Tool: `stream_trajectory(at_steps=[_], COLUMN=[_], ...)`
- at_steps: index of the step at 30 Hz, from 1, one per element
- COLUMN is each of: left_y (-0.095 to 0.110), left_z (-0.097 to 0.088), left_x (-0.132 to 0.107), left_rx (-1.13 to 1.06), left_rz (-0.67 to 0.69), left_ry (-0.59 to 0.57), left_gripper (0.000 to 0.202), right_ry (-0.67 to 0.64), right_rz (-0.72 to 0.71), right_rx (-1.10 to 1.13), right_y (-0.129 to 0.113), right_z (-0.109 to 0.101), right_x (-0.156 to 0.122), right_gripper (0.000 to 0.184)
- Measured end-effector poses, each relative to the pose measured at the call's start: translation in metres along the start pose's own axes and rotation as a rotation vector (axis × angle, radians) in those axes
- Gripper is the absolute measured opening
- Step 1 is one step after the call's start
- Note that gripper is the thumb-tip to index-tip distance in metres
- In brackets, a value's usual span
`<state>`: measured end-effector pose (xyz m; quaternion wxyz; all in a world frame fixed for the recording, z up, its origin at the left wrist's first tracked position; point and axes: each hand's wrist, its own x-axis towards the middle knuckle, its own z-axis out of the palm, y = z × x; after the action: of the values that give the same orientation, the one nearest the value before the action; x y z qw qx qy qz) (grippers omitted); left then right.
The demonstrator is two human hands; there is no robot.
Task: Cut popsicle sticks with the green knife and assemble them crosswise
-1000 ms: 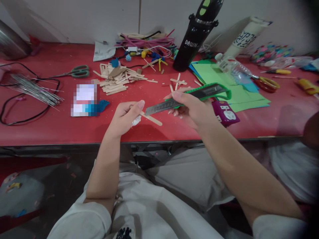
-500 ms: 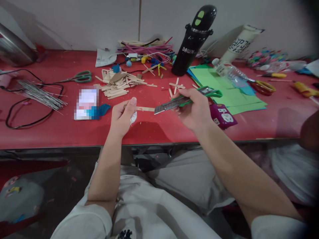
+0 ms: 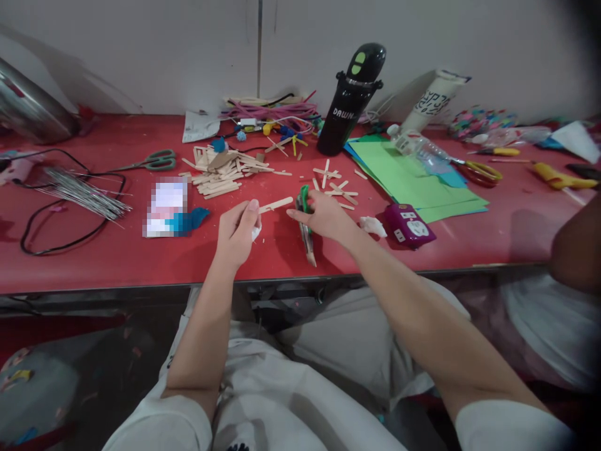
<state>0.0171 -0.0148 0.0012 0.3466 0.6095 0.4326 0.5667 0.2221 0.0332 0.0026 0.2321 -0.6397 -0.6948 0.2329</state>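
My left hand (image 3: 238, 230) is closed, pinching a wooden craft stick (image 3: 277, 205) between thumb and fingers. The stick points right, with a notch visible near my thumb. A bit of white tissue (image 3: 256, 232) shows just beneath that hand. My right hand (image 3: 326, 216) is on a green-and-grey utility knife (image 3: 306, 233), thumb across it and fingers at the green end. The blade end points down toward the table's front edge. Whether the knife rests on the table I cannot tell. Behind it lie several crossed craft sticks (image 3: 342, 189).
A pile of craft sticks (image 3: 225, 169) lies on the red table (image 3: 117, 260). Around it are scissors (image 3: 159, 160), wires (image 3: 84, 194), a black bottle (image 3: 347, 113), green paper (image 3: 399, 169), a purple pack (image 3: 409, 225) and crumpled white tissue (image 3: 373, 226). Another person sits at right.
My right hand has moved left and down, turning the knife from pointing at the stick to pointing toward me. The blade is away from the stick, which my left hand still holds.
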Motion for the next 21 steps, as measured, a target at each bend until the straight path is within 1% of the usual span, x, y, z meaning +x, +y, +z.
stream_trajectory(at_steps=[1, 2, 3, 4, 5, 6, 7, 8, 10, 14, 18, 21], left_y=[0.000, -0.001, -0.001, -0.001, -0.002, -0.002, -0.003, -0.004, -0.005, -0.006, -0.003, -0.003], left_z=[0.000, 0.000, 0.000, 0.000, 0.001, 0.001, 0.002, 0.002, 0.003, 0.003, 0.004, 0.006], left_x=[0.000, 0.000, 0.000, 0.000, 0.000, 0.000, 0.000, 0.000, 0.000, 0.000, 0.000, 0.000], left_rx=[0.005, 0.012, 0.022, 0.037, 0.057, 0.083, 0.112, 0.142, 0.199, 0.290, 0.353, 0.404], left_rz=[0.008, 0.018, 0.026, 0.034, 0.041, 0.048, 0.056, 0.063, 0.076, 0.080, 0.053, 0.048], left_ry=[-0.008, -0.014, -0.022, -0.029, -0.036, -0.045, -0.057, -0.072, -0.112, -0.189, -0.264, -0.285], left_gripper=[0.049, 0.048, 0.047, 0.046, 0.045, 0.044, 0.043, 0.043, 0.041, 0.041, 0.040, 0.036], right_ry=[0.082, 0.167, 0.245, 0.313, 0.351, 0.339, 0.304, 0.249, 0.200, 0.133, 0.155, 0.148], right_rz=[-0.005, -0.039, -0.114, -0.218, -0.347, -0.467, -0.541, -0.587, -0.600, -0.513, -0.466, -0.469], right_rx=[-0.048, -0.072, -0.072, -0.048, 0.009, 0.078, 0.135, 0.188, 0.229, 0.193, 0.067, 0.055], right_y=[0.000, -0.002, -0.005, -0.009, -0.014, -0.020, -0.025, -0.030, -0.036, -0.035, -0.031, -0.031], right_z=[0.001, 0.001, 0.000, -0.002, -0.004, -0.006, -0.008, -0.010, -0.010, -0.004, 0.003, 0.006], right_x=[0.000, -0.001, -0.005, -0.010, -0.016, -0.024, -0.031, -0.038, -0.047, -0.047, -0.040, -0.038], right_gripper=[0.035, 0.036, 0.032, 0.026, 0.021, 0.023, 0.028, 0.030, 0.030, 0.028, 0.024, 0.017])
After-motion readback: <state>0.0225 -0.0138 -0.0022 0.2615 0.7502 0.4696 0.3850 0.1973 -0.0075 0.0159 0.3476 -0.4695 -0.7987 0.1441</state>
